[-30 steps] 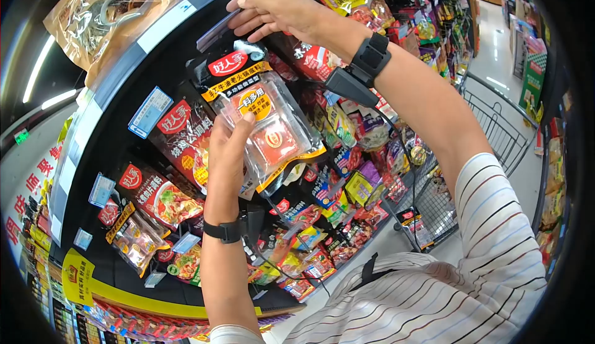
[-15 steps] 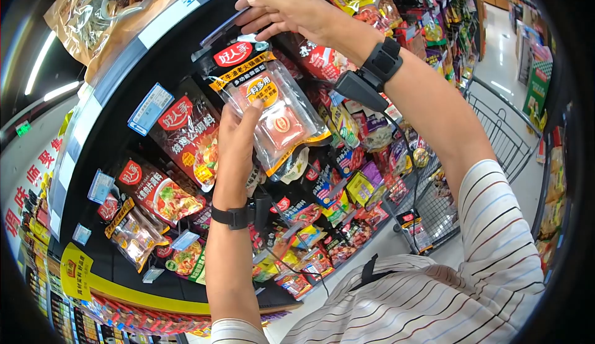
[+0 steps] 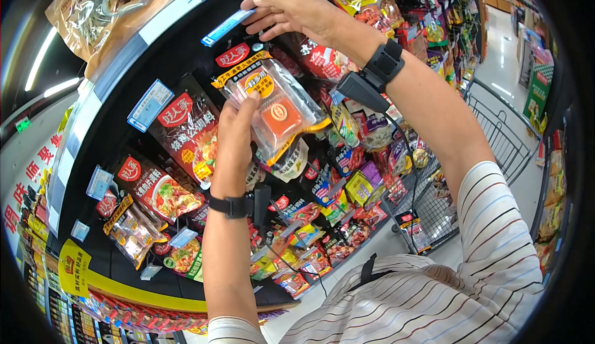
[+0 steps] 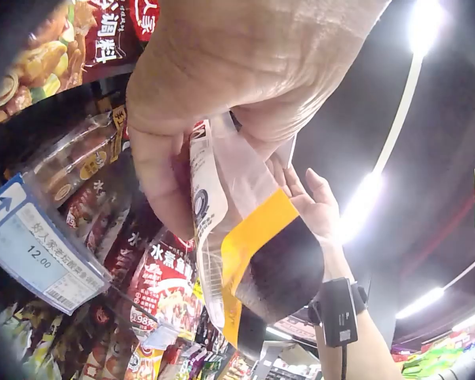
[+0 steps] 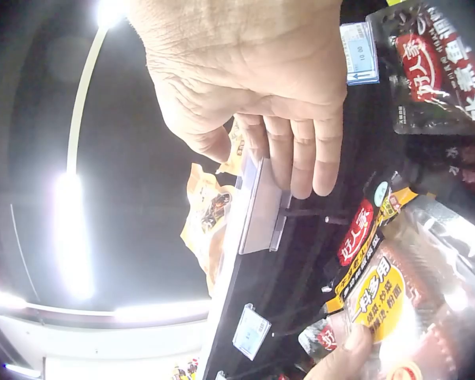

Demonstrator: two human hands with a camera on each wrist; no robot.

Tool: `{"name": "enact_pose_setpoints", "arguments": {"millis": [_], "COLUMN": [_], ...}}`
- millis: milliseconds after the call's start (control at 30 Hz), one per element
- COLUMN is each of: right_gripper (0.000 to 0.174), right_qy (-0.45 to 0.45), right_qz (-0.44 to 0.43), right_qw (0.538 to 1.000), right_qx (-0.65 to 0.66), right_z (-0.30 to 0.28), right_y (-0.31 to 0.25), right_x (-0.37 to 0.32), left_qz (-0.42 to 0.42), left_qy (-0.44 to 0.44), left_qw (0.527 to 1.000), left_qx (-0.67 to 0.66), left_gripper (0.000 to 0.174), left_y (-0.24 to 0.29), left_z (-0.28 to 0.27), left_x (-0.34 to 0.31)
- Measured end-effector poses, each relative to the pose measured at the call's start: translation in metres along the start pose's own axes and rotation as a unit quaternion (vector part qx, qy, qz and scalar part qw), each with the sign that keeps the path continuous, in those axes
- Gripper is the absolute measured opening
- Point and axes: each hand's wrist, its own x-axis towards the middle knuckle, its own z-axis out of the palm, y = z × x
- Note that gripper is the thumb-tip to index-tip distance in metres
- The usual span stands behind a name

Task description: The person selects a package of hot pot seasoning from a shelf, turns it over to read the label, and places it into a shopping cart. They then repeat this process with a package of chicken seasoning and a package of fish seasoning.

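My left hand (image 3: 234, 139) pinches a clear-and-black packet of hotpot base (image 3: 279, 118), its thumb across the front and the fingers behind. In the left wrist view the packet's yellow-edged bottom (image 4: 253, 237) juts out from that hand. Above it my right hand (image 3: 288, 14) reaches to the blue-and-white price tag (image 3: 226, 29), its fingers extended and slightly bent at the tag's right end. In the right wrist view those fingers overlap the clear tag holder (image 5: 263, 214), with a thin display hook (image 5: 317, 215) just below and the packet's top beside the hook's tip.
Red-and-black seasoning pouches (image 3: 186, 136) hang on the rack left of my left hand, among several price tags (image 3: 150, 105). More pouches (image 3: 362, 186) fill the lower right. A wire shopping cart (image 3: 440, 220) stands at right, holding a similar packet (image 3: 414, 229).
The price tag has turned from nearly edge-on to showing its blue-and-white face. The packet has tilted and shifted slightly right in my left hand's grip. My right hand stays near the tag.
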Motion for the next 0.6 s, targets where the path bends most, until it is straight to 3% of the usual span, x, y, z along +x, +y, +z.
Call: {"name": "enact_pose_setpoints", "arguments": {"millis": [233,400,500,533,600], "right_gripper": [0.047,0.045,0.047,0.048,0.049], "right_qy": [0.006,0.000,0.005,0.005,0.002], "right_qz": [0.034,0.052,0.061,0.070,0.086], "right_qw": [0.999,0.997,0.997,0.996,0.993], "right_qx": [0.035,0.050,0.057,0.062,0.079], "right_z": [0.001,-0.004,-0.005,-0.005,-0.006], "right_y": [0.013,0.021,0.027,0.027,0.032], "right_x": [-0.010,-0.025,-0.038,-0.045,-0.056], "left_qz": [-0.117,-0.137,-0.150,-0.164,-0.164], "left_qy": [0.012,0.062,0.042,0.036,0.045], "left_qw": [0.991,0.982,0.978,0.975,0.976], "left_qx": [0.061,0.118,0.138,0.143,0.139], "left_gripper": [0.036,0.035,0.036,0.026,0.027], "left_y": [-0.020,-0.029,-0.039,-0.039,-0.040], "left_z": [-0.024,-0.031,-0.041,-0.042,-0.042], "left_x": [0.049,0.073,0.082,0.084,0.083]}}
